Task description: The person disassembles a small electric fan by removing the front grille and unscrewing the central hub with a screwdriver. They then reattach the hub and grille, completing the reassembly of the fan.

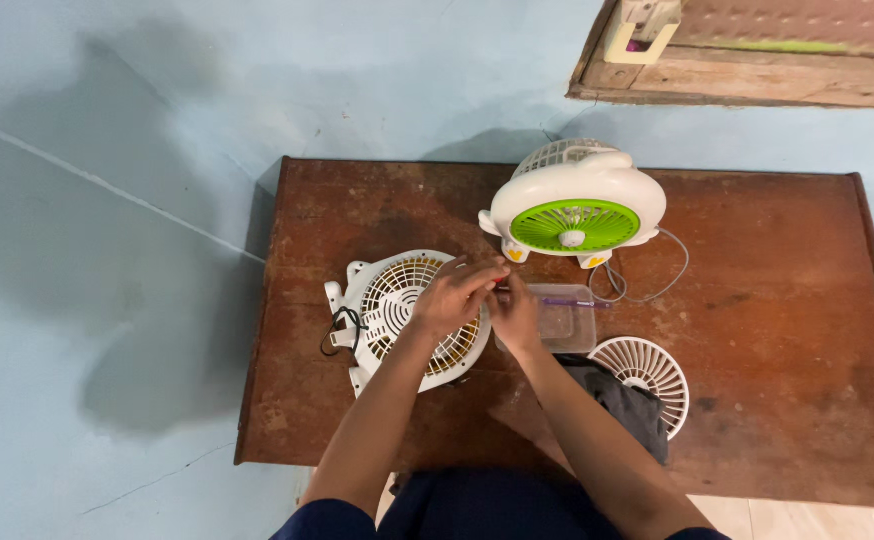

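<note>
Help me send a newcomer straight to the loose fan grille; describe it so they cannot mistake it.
On the brown wooden table, look right of the person's right forearm, beside the dark cloth. The loose grille lies flat there: a thin white slotted disc on its own, unlike the two whole fan bodies.

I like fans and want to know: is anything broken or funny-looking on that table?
Yes. A round white grille lies loose on the brown table, apart from any fan. The white fan under the hands lies flat, while the green-and-white fan stands up. Nothing looks spilled or cracked.
</note>
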